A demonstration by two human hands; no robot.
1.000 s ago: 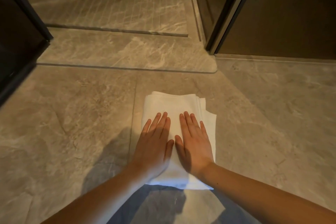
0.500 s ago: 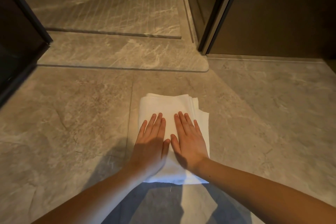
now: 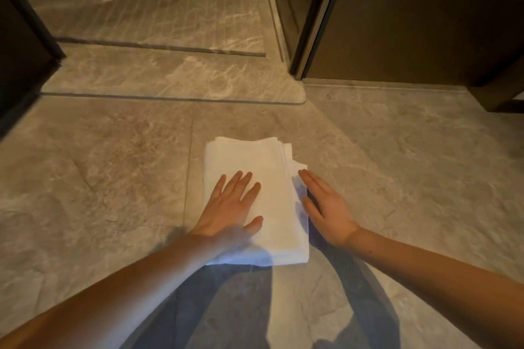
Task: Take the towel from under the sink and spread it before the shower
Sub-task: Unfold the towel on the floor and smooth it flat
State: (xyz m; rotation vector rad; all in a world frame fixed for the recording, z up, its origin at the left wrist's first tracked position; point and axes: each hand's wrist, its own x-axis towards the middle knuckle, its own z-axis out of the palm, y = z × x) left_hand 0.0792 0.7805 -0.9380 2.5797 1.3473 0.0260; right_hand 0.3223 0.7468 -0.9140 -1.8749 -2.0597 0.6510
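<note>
Head view showed the towel [image 3: 263, 178], white and folded into a thick rectangle, lying on the grey stone floor [image 3: 113, 164] just short of the raised sill [image 3: 170, 76] at the shower entrance. Loose layers stepped out along its right edge. The left hand [image 3: 231, 207] lay palm down on the towel's left half, fingers [image 3: 236, 181] straight and slightly spread, thumb out to the right; it gripped nothing. The right hand [image 3: 326, 205] was flat and open at the towel's right edge, fingers together and pointing forward, thumb toward the cloth. Whether it touched the towel or the floor could not be told; it closed on nothing. Both forearms were bare. A dark door frame [image 3: 314, 17] stood at the sill's right end. Shadows of the arms fell on the floor near the lower edge.
</note>
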